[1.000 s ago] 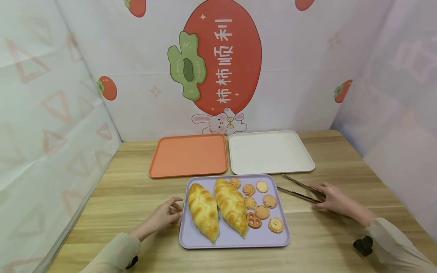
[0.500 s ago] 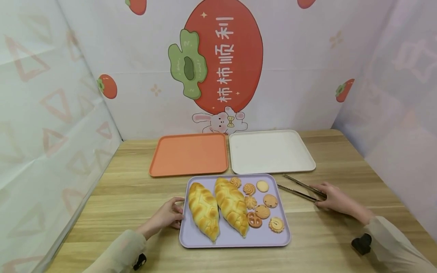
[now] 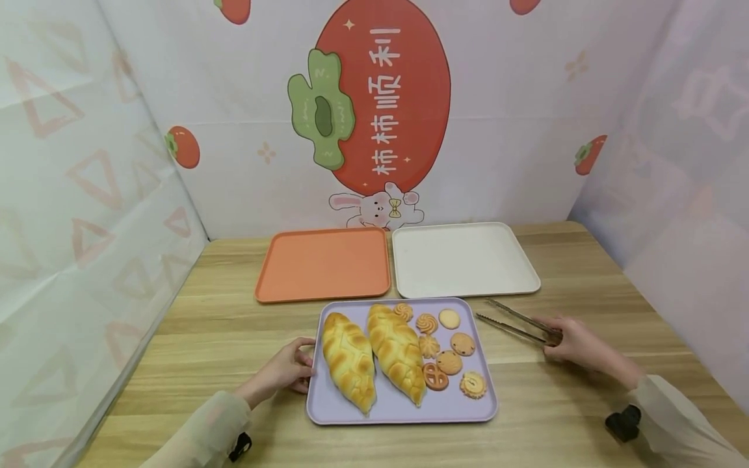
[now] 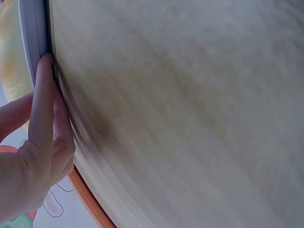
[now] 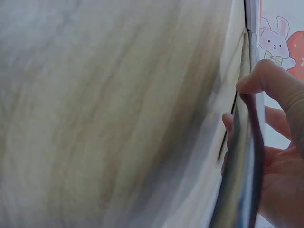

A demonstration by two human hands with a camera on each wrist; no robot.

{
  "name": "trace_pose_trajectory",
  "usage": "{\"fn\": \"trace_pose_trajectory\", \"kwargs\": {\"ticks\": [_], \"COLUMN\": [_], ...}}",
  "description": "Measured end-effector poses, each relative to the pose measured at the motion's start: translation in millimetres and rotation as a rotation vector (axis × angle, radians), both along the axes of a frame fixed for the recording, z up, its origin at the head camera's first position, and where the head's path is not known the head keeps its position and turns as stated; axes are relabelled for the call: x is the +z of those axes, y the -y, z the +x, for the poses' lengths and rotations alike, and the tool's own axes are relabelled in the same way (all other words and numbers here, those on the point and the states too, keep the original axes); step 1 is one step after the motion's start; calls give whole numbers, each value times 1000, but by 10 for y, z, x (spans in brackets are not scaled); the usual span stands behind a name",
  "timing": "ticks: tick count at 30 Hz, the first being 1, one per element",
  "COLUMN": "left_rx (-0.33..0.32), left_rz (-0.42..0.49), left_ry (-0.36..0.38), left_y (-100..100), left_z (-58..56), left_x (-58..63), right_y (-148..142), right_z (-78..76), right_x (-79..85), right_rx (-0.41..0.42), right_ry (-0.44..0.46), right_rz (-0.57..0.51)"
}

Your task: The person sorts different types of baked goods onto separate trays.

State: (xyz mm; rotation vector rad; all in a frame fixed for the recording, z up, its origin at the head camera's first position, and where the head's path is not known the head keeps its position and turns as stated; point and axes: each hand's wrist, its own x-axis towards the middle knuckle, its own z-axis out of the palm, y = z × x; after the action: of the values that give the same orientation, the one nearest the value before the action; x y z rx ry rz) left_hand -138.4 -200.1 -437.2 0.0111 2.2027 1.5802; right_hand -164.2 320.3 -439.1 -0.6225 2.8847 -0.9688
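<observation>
My left hand (image 3: 285,368) touches the left rim of a lilac tray (image 3: 328,416) with its fingertips. In the left wrist view one straight finger lies along the tray's outer edge (image 4: 34,38). Two long braided bread loaves (image 3: 349,364) fill the tray's left side. On its right lie several cookies (image 3: 449,363) and a pretzel-shaped cookie (image 3: 435,376). Right of the tray my right hand (image 3: 579,344) holds metal tongs (image 3: 515,328) near their closed end. The tongs' arms stand spread, tips towards the tray, with nothing between them. The right wrist view shows the thumb on the tongs (image 5: 254,156).
Behind the lilac tray, an orange tray (image 3: 324,265) lies at the left and a white tray (image 3: 465,260) at the right. All stand on a wooden table (image 3: 251,331). A printed cloth (image 3: 234,78) hangs behind, with more cloth along both sides.
My left hand has moved slightly towards the tray, and its fingers have come against the rim. The right hand and tongs have shifted very slightly to the right. The food lies unmoved.
</observation>
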Motion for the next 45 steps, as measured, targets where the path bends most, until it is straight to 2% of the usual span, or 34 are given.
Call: {"fn": "trace_pose_trajectory", "kwargs": {"ticks": [4,9,11,18,24,31,35,42,45], "left_rx": [-3,-9,-10,-27,-24,-16,-15,-13,-19], "left_rz": [14,18,13,-4,-16,-7,-18,-45,-43], "left_ry": [7,4,0,-15,-7,3,-4,-14,-10], "left_y": [-3,-3,-2,-6,-22,-35,-39,-41,-44], "left_z": [2,0,3,22,31,25,17,28,26], "left_x": [5,1,-3,-2,6,13,14,32,38], "right_y": [9,69,104,257,395,523,615,807,869], "right_z": [3,19,35,72,75,40,15,-12,-18], "right_x": [44,153,202,307,345,352,384,429,418], "right_rx": [6,18,29,68,89,165,162,198,212], "right_ry": [-24,-171,-194,-146,-169,-204,-132,-106,-66], "right_rz": [-23,30,46,51,65,-10,22,13,-6]}}
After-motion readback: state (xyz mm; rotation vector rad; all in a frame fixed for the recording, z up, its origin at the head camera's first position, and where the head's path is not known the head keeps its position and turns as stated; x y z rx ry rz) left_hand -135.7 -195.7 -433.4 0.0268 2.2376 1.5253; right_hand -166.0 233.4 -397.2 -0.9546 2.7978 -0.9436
